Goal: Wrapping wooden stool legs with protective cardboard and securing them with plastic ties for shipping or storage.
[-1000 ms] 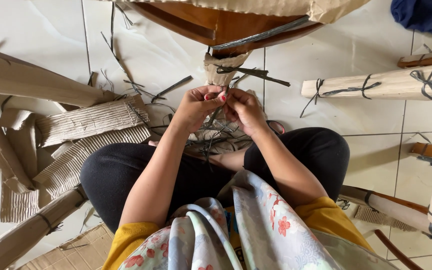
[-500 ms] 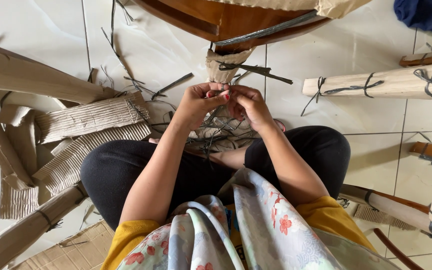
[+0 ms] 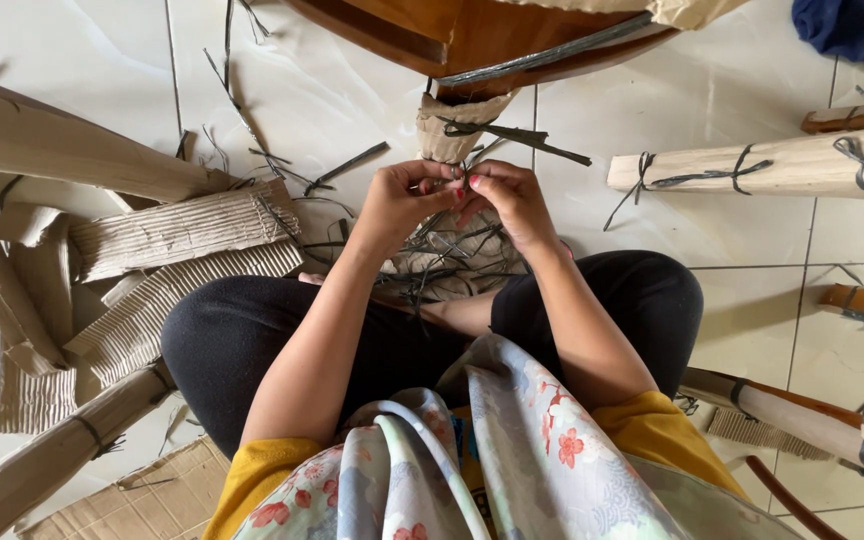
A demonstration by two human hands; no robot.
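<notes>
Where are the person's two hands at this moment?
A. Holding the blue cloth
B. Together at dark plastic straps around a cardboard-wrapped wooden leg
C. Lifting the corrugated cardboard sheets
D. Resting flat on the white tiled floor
B: the left hand and right hand meet, fingertips pinching dark plastic straps at the cardboard-wrapped wooden leg.

Corrugated cardboard scraps [image 3: 182, 235] left; strap-tied wrapped bundle [image 3: 752, 165] right; blue cloth [image 3: 857, 30] top corner.

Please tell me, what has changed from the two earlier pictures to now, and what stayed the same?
Very little. Both hands remain together at the cardboard-wrapped furniture leg, working the dark strap; the left hand and right hand only shifted their fingers slightly. Nothing was taken up or let go. The corrugated cardboard pieces and the wrapped leg on the floor lie as before.
</notes>
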